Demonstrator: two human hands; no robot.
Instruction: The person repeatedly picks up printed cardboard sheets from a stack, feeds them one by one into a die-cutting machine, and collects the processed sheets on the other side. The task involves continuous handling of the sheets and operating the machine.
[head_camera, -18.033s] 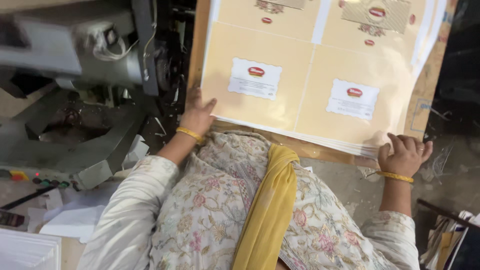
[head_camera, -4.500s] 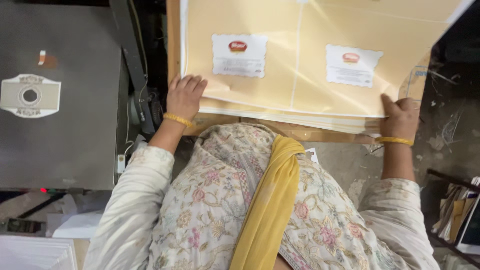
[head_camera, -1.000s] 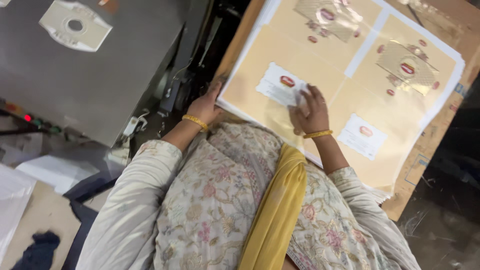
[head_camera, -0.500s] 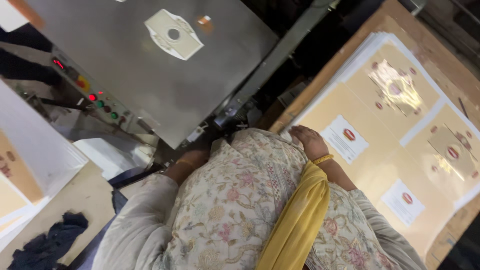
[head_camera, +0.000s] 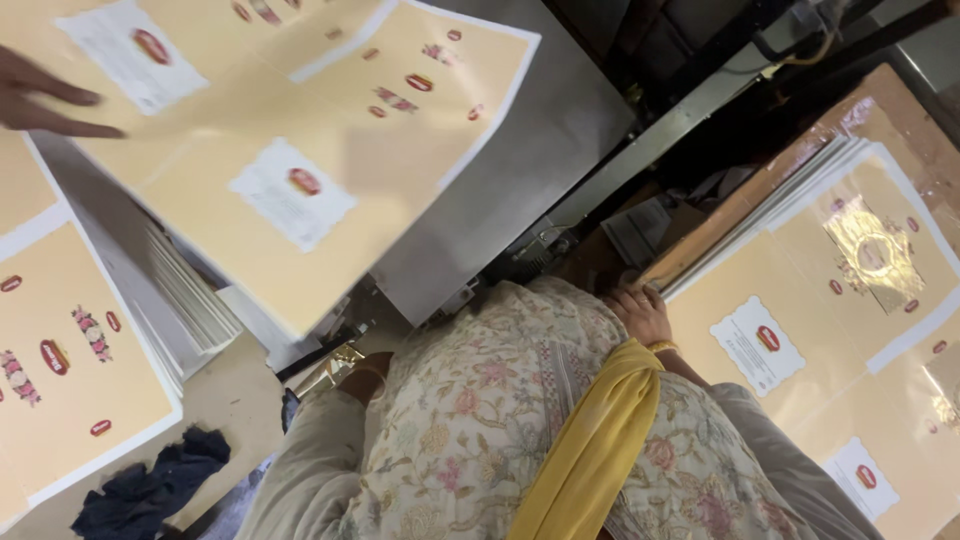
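Grey machine top behind; right hand (head_camera: 640, 312) rests flat, fingers open, on the sheet stack (head_camera: 830, 330) edge; left hand hidden.

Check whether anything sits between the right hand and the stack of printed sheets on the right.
Nothing visible does. The right hand already rests at the near corner of the stack of printed sheets, fingers at its edge. The left hand is hidden under the floral sleeve.

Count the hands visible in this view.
2. The right hand rests at the edge of the printed sheet stack on the right. Another person's hand touches the lifted sheet at the top left. The wearer's left hand is hidden behind the floral garment.
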